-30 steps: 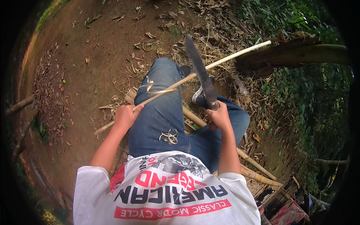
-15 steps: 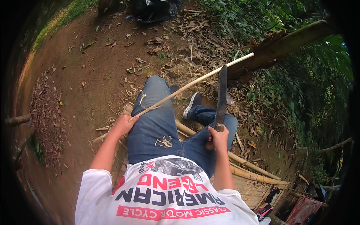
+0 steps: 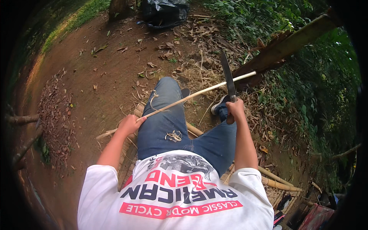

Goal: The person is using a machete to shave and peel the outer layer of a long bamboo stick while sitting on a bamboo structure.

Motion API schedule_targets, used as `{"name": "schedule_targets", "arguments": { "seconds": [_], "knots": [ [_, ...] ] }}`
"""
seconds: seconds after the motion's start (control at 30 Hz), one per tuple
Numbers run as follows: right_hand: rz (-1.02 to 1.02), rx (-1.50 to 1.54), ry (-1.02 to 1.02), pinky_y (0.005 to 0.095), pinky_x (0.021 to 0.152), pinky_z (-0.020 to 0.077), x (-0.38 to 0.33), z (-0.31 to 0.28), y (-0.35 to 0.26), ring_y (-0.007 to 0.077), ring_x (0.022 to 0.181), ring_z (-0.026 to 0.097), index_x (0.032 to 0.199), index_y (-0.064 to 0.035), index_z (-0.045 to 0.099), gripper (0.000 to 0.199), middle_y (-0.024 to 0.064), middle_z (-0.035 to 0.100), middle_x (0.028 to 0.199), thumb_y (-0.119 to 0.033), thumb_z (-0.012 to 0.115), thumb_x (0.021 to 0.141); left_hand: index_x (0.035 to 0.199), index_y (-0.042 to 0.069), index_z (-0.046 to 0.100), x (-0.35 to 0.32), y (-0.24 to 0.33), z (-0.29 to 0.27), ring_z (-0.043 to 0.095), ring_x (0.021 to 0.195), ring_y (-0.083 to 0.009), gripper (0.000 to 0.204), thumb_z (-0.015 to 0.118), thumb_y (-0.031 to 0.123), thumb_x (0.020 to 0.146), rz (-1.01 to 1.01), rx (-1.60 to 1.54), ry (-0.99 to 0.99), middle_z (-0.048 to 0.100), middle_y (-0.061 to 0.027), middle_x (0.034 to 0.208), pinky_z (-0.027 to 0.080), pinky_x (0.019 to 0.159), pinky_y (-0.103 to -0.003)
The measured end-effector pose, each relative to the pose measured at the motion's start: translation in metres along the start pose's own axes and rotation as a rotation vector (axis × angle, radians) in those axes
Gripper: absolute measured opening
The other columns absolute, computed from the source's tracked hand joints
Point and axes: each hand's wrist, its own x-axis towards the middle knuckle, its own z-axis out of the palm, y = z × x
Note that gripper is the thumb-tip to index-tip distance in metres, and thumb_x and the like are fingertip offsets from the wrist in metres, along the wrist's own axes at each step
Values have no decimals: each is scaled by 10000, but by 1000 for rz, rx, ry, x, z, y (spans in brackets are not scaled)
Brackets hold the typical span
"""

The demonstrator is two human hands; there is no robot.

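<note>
My left hand (image 3: 130, 124) is wrapped round a long pale wooden stick (image 3: 199, 93) near its lower end. The stick slants up to the right across my left thigh, its whitish tip out beyond my knees. In my right hand (image 3: 234, 109) is the handle of a machete (image 3: 228, 74), its dark blade pointing up and slightly left. The blade crosses the stick near the far end; whether they touch I cannot tell. Thin curled shavings (image 3: 173, 136) lie on my jeans, and another strand hangs by my left knee.
I sit on a bamboo bench (image 3: 281, 184). A leaning trunk (image 3: 291, 46) rises at the upper right beside green plants. Dry leaves and shavings litter the brown soil ahead. A black plastic bag (image 3: 165, 15) lies at the top, and branches (image 3: 23, 119) stick out at the far left.
My right hand has moved forward and up with the machete, whose blade now tilts left across the stick. The stick's far tip has dropped slightly. The whole view has shifted a little.
</note>
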Motion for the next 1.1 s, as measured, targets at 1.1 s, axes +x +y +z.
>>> {"name": "schedule_targets", "arguments": {
  "seconds": [1.1],
  "knots": [
    [260,-100,-160,315,384,414,23,-44,34,155,412,505,762,-13,529,129,58,541,577,29,637,706,648,-29,657,15,32,-8,613,649,-438,643,528,549,898,-109,101,-81,590,-263,630,476,613,-490]
  ]
}}
